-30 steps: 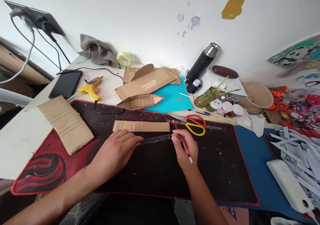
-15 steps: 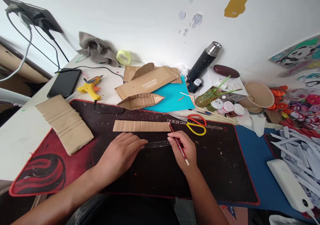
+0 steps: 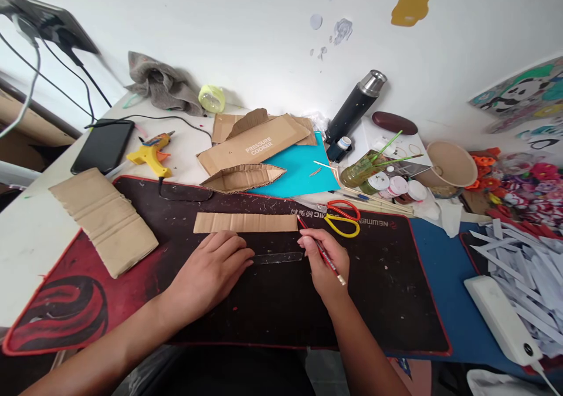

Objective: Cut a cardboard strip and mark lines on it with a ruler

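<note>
My right hand [image 3: 328, 261] grips a red and black pencil [image 3: 329, 260], its tip at the right end of a cardboard strip [image 3: 246, 222]. The strip lies flat on the dark desk mat [image 3: 281, 308]. Just below it is a clear ruler [image 3: 278, 258], its left end covered by the closed fingers of my left hand [image 3: 215, 270]. The ruler's right end sits close to my right fingers, apart from them. Scissors [image 3: 342, 224] with red and yellow handles lie beyond my right hand. Behind the strip stands a boat-shaped cardboard piece [image 3: 244, 179].
A folded cardboard piece [image 3: 103, 223] lies at left, near a yellow glue gun [image 3: 152, 154] and a phone [image 3: 103, 145]. Cardboard offcuts [image 3: 255, 144] rest on a blue sheet [image 3: 308, 173]. A thermos [image 3: 354, 108], paint pots [image 3: 398, 186] and paper strips [image 3: 528, 273] are toward the right.
My right hand has shifted slightly right, away from the ruler's end, and the pencil leans lower. The ruler's right end shows more fully. The whole view has drifted a little.
</note>
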{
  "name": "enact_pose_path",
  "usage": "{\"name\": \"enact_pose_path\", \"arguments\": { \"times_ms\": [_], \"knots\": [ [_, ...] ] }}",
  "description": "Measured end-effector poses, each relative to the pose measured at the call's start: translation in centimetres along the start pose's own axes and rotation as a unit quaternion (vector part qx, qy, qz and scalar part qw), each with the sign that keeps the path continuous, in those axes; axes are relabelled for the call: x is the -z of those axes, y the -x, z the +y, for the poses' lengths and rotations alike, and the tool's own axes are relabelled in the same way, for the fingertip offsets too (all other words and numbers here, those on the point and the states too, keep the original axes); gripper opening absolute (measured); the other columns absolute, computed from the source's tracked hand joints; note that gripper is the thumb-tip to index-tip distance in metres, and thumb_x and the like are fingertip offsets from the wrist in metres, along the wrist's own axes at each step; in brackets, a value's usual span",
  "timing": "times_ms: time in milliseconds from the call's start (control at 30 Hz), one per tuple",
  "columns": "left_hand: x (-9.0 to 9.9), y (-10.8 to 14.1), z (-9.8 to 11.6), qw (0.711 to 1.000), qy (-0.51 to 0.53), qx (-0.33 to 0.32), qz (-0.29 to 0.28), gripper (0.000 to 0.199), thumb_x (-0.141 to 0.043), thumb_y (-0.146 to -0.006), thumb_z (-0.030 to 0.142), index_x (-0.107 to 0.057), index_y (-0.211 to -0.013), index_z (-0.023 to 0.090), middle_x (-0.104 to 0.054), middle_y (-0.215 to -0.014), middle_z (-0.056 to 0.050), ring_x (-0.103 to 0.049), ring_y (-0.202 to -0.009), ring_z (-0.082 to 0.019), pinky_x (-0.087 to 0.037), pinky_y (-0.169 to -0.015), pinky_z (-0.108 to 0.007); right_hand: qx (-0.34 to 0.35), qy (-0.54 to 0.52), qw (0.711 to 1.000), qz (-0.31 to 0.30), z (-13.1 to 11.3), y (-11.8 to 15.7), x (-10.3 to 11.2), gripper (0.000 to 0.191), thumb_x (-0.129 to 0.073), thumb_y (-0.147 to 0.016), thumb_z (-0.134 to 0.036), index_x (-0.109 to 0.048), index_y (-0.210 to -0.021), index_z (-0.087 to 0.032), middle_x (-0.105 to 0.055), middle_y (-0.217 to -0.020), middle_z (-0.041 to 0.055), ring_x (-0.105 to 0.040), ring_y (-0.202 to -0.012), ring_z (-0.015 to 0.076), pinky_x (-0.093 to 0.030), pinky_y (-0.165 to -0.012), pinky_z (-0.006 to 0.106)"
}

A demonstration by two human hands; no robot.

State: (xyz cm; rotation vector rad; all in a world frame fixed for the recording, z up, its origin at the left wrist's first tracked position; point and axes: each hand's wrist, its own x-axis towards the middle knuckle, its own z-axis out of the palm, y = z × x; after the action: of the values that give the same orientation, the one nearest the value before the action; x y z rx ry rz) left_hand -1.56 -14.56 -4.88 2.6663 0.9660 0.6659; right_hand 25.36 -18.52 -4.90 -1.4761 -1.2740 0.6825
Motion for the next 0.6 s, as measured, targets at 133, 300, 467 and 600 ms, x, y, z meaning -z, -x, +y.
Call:
{"name": "enact_pose_path", "arguments": {
  "times_ms": [133, 300, 467, 600],
  "knots": [
    [-0.7, -0.1, 0.0, 1.0, -0.017, -0.018, 0.009, 0.02, -0.058, -0.11, 0.022, -0.077, -0.111, 0.021, -0.07, -0.154, -0.012, -0.062, -0.148, -0.032, -0.056, -0.118, -0.051, -0.063, -0.092, 0.994, 0.018, -0.4, -0.9, 0.2, 0.041, -0.065, -0.107, -0.056, -0.079, -0.089, -0.022, -0.071, -0.065, 0.0015, -0.062, -0.055, 0.0166, -0.051, -0.052, 0.029],
    [-1.6, -0.2, -0.2, 0.999, -0.016, -0.029, 0.004, 0.018, -0.057, -0.111, 0.022, -0.074, -0.115, 0.02, -0.067, -0.159, -0.012, -0.058, -0.154, -0.031, -0.048, -0.128, -0.055, -0.073, -0.141, 0.986, -0.041, -1.2, -1.9, -1.1, 0.05, -0.064, -0.105, -0.065, -0.076, -0.084, -0.021, -0.066, -0.061, 0.0006, -0.06, -0.052, 0.015, -0.048, -0.047, 0.026],
    [-1.8, -0.2, -0.2, 0.999, -0.024, -0.025, 0.003, 0.019, -0.053, -0.113, 0.024, -0.072, -0.114, 0.02, -0.069, -0.156, -0.013, -0.063, -0.148, -0.03, -0.049, -0.127, -0.055, -0.101, -0.14, 0.983, -0.055, -0.7, -2.5, -2.9, 0.054, -0.063, -0.105, -0.067, -0.074, -0.08, -0.021, -0.061, -0.059, -0.0016, -0.053, -0.047, 0.0122, -0.042, -0.045, 0.024],
    [-1.8, -0.3, 0.0, 0.999, -0.034, -0.022, 0.006, 0.021, -0.052, -0.113, 0.024, -0.072, -0.113, 0.02, -0.07, -0.155, -0.013, -0.064, -0.148, -0.03, -0.049, -0.127, -0.055, -0.106, -0.147, 0.982, -0.055, -0.4, -2.5, -3.3, 0.052, -0.063, -0.107, -0.065, -0.072, -0.08, -0.021, -0.06, -0.058, -0.0021, -0.053, -0.048, 0.0116, -0.041, -0.046, 0.024]
  ]
}}
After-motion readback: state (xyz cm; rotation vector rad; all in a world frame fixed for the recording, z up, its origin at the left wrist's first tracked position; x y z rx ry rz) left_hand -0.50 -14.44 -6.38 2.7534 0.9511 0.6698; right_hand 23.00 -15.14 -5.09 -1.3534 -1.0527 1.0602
